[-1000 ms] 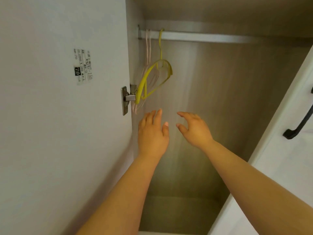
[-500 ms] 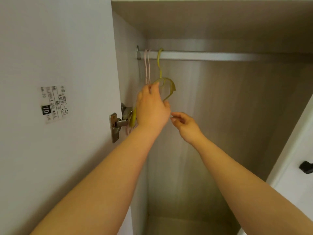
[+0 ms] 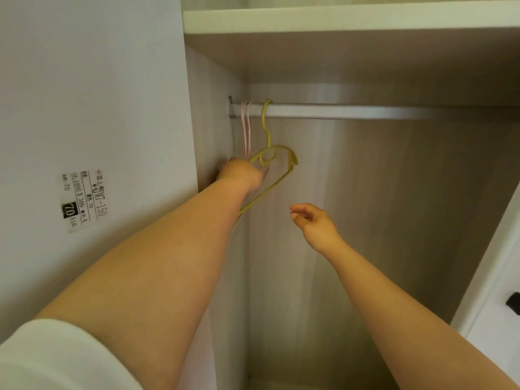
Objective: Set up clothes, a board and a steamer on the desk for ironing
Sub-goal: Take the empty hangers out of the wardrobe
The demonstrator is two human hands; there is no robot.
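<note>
Left hand [image 3: 242, 173] now grips hangers [image 3: 277, 175] deeper in; right hand [image 3: 315, 226] dropped back, loose, empty

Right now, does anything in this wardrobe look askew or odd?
Yes: the yellow hanger hangs twisted on the rail, its lower bar slanting behind the left hand. No clothes hang there, only hangers.

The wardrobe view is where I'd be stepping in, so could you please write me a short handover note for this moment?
Left hand: up among the hangers at the rail's left end, fingers hidden, so its grip can't be told.
Right hand: free, loosely curled, holding nothing, below the yellow hanger.
Yellow hanger and pink hangers hang bare on the rail.
No clothes, board, steamer or desk in view.
Done: wardrobe open.
Left: fetch everything and set up on the desk.
</note>
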